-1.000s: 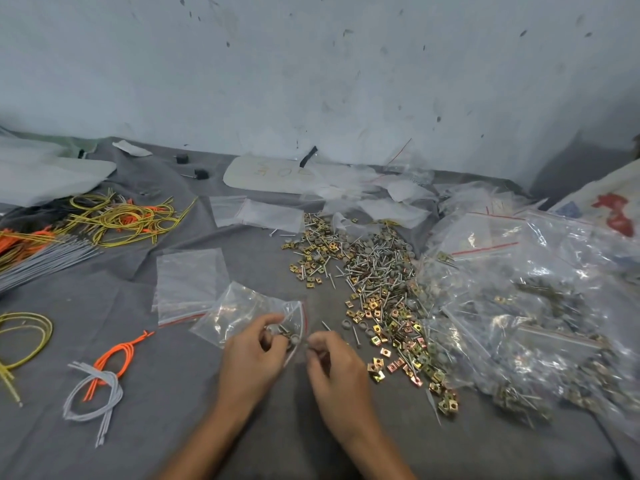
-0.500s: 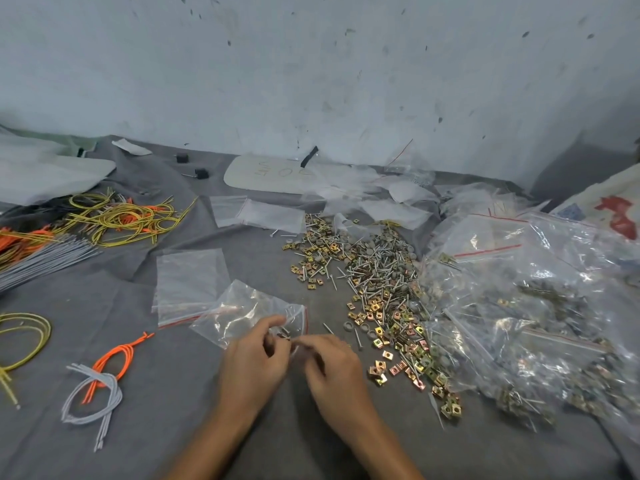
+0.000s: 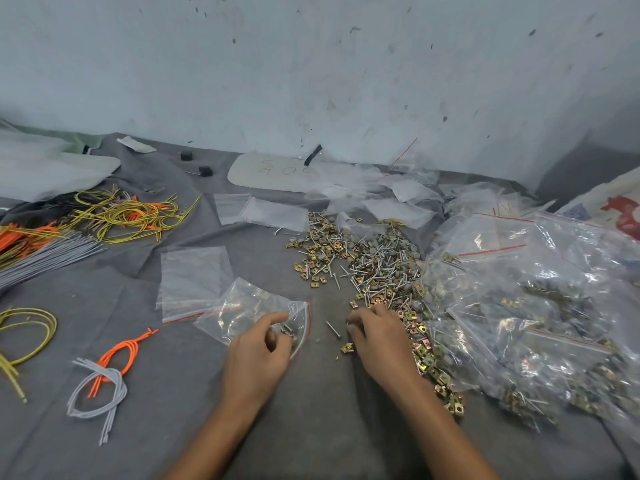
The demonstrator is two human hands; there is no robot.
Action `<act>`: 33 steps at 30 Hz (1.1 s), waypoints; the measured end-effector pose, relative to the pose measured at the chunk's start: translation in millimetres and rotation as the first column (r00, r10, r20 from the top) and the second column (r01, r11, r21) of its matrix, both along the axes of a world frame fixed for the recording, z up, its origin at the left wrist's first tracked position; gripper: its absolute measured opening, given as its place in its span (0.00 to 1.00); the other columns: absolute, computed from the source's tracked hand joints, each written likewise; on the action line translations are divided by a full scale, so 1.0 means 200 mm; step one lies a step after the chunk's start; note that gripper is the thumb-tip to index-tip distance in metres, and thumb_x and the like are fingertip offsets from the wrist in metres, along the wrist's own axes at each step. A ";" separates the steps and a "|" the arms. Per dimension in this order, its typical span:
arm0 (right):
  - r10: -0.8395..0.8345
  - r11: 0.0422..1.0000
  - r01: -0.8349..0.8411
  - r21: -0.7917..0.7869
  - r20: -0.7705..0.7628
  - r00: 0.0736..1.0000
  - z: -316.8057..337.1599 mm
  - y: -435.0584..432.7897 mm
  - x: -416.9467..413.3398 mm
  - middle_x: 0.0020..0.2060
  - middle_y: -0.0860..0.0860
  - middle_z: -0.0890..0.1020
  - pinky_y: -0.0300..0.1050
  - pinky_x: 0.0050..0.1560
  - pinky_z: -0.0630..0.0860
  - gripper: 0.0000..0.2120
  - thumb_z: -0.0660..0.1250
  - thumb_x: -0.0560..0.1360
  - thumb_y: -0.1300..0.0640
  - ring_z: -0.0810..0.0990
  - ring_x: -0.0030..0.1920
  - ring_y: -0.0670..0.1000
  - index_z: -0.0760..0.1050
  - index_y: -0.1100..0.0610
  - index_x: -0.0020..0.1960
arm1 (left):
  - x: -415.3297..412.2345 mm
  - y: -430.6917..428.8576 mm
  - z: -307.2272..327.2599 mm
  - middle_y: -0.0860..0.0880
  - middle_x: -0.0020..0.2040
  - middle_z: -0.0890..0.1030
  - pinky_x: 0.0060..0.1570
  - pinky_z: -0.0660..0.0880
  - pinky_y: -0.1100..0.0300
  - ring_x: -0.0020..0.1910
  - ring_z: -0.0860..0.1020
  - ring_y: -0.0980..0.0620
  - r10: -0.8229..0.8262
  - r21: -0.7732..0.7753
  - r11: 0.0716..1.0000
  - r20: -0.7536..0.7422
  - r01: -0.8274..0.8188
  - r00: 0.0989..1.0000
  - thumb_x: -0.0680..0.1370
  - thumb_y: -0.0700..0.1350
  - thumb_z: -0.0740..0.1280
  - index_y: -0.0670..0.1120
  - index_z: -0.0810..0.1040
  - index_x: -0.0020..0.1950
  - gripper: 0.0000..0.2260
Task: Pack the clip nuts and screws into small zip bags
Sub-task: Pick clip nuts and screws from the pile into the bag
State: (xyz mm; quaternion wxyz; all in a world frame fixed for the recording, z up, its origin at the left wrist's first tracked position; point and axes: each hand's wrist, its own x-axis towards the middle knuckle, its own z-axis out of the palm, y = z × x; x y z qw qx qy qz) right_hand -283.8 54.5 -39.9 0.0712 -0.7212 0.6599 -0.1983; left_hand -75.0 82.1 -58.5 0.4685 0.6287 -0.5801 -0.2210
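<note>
Clear zip bag (image 3: pixel 242 306) lies crumpled beside heaped brass clip nuts (image 3: pixel 313 268) and screws (image 3: pixel 374 271).

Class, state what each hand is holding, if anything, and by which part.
Left hand pinches the zip bag at its open mouth. Right hand rests on the loose pile; any hold is hidden.

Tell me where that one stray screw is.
Head view, centre: the stray screw lies on the grey cloth between the left hand holding the zip bag and the right hand.

Orange cords (image 3: pixel 116 349) overlap grey cords (image 3: pixel 110 374) on the grey cloth (image 3: pixel 311 427).
</note>
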 end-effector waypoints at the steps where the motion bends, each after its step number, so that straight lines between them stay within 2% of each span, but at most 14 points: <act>1: 0.002 1.000 -0.002 -0.003 0.011 1.000 0.01 0.00 0.00 0.51 0.45 0.76 0.46 0.56 0.70 0.05 0.65 0.81 0.52 0.72 0.54 0.50 0.78 0.48 0.55 | 0.00 0.00 0.00 0.57 0.28 0.74 0.40 0.77 0.52 0.30 0.73 0.56 -0.003 0.001 1.000 0.000 0.003 1.000 0.74 0.37 0.70 0.54 0.84 0.55 0.14; 3: 0.017 1.000 -0.015 -0.023 0.116 0.993 0.02 0.03 0.01 0.48 0.43 0.76 0.45 0.52 0.71 0.01 0.66 0.80 0.54 0.72 0.51 0.48 0.76 0.49 0.50 | 0.00 0.00 0.00 0.57 0.28 0.74 0.40 0.77 0.51 0.30 0.73 0.56 -0.007 0.003 1.000 -0.001 0.007 1.000 0.74 0.37 0.70 0.54 0.84 0.55 0.14; 4: 0.029 0.999 -0.022 -0.034 0.216 0.976 0.03 0.04 0.03 0.46 0.42 0.77 0.43 0.50 0.72 0.02 0.67 0.79 0.55 0.73 0.49 0.47 0.75 0.49 0.48 | 0.00 0.00 0.00 0.57 0.28 0.74 0.40 0.77 0.51 0.30 0.73 0.56 -0.006 0.005 1.000 -0.004 0.006 1.000 0.74 0.38 0.70 0.53 0.84 0.55 0.14; 7: 0.053 0.999 -0.046 -0.028 0.536 0.843 0.03 0.12 0.13 0.39 0.43 0.80 0.35 0.42 0.72 0.05 0.69 0.78 0.56 0.77 0.41 0.42 0.75 0.49 0.45 | 0.00 0.00 0.01 0.58 0.29 0.75 0.39 0.77 0.52 0.30 0.74 0.57 0.001 0.006 1.000 -0.011 -0.001 1.000 0.74 0.38 0.70 0.54 0.83 0.55 0.14; 9: 0.072 0.997 -0.071 -0.026 0.609 0.790 0.00 0.16 0.24 0.38 0.43 0.81 0.36 0.41 0.75 0.05 0.71 0.76 0.56 0.79 0.39 0.43 0.76 0.48 0.46 | 0.00 0.00 0.02 0.58 0.29 0.76 0.39 0.77 0.52 0.30 0.74 0.57 -0.004 0.013 1.000 -0.017 0.004 1.000 0.74 0.38 0.70 0.54 0.83 0.55 0.14; 12: 0.066 0.998 -0.064 -0.026 0.607 0.792 -0.05 0.18 0.37 0.36 0.43 0.81 0.37 0.42 0.76 0.08 0.73 0.74 0.56 0.80 0.39 0.42 0.74 0.48 0.45 | 0.00 0.01 0.02 0.55 0.30 0.78 0.40 0.79 0.51 0.30 0.76 0.56 -0.020 0.043 0.999 -0.059 0.023 0.998 0.73 0.41 0.69 0.54 0.83 0.57 0.14; 15: 0.049 0.998 -0.060 -0.001 0.589 0.807 -0.08 0.18 0.41 0.38 0.42 0.82 0.43 0.44 0.77 0.06 0.71 0.74 0.50 0.80 0.42 0.42 0.74 0.48 0.45 | 0.01 0.03 0.04 0.54 0.30 0.78 0.41 0.79 0.50 0.31 0.77 0.54 -0.031 0.059 0.998 -0.067 0.035 0.997 0.70 0.47 0.65 0.55 0.83 0.57 0.17; 19: 0.101 0.995 -0.089 -0.048 0.543 0.834 -0.10 0.19 0.42 0.42 0.39 0.81 0.43 0.46 0.76 0.08 0.64 0.74 0.43 0.78 0.45 0.41 0.76 0.46 0.48 | 0.01 0.02 0.02 0.51 0.30 0.78 0.42 0.79 0.49 0.32 0.78 0.52 -0.030 0.034 0.999 -0.043 0.032 0.999 0.73 0.39 0.70 0.53 0.83 0.57 0.15; 23: 0.189 0.982 -0.176 -0.068 0.387 0.903 -0.11 0.18 0.41 0.51 0.42 0.82 0.44 0.52 0.73 0.13 0.60 0.78 0.48 0.76 0.52 0.46 0.79 0.46 0.58 | 0.00 0.01 0.02 0.50 0.29 0.77 0.42 0.79 0.48 0.31 0.77 0.52 -0.018 0.030 0.999 -0.026 0.018 1.000 0.73 0.36 0.71 0.54 0.83 0.56 0.17; 28: 0.254 0.967 -0.252 -0.042 0.270 0.929 -0.12 0.16 0.41 0.57 0.43 0.79 0.37 0.49 0.64 0.17 0.58 0.80 0.52 0.73 0.54 0.49 0.76 0.44 0.66 | 0.01 0.01 0.01 0.52 0.29 0.77 0.40 0.79 0.50 0.30 0.77 0.54 -0.031 -0.005 1.000 -0.042 0.031 0.999 0.73 0.39 0.71 0.53 0.83 0.56 0.15; 31: 0.285 0.956 -0.289 -0.049 0.389 0.876 -0.10 0.16 0.38 0.54 0.45 0.80 0.38 0.54 0.71 0.16 0.61 0.79 0.56 0.77 0.54 0.47 0.79 0.47 0.64 | 0.01 0.00 0.00 0.51 0.29 0.77 0.38 0.78 0.51 0.29 0.76 0.54 -0.031 -0.012 0.999 -0.054 0.030 0.998 0.73 0.36 0.71 0.54 0.83 0.55 0.15; 33: 0.272 0.962 -0.242 -0.125 0.449 0.851 -0.08 0.13 0.33 0.51 0.43 0.82 0.40 0.55 0.75 0.12 0.65 0.78 0.59 0.79 0.51 0.42 0.82 0.48 0.58 | 0.02 0.00 -0.01 0.50 0.29 0.77 0.37 0.78 0.53 0.29 0.76 0.54 -0.032 -0.017 0.999 -0.070 0.031 0.997 0.73 0.37 0.71 0.53 0.83 0.54 0.14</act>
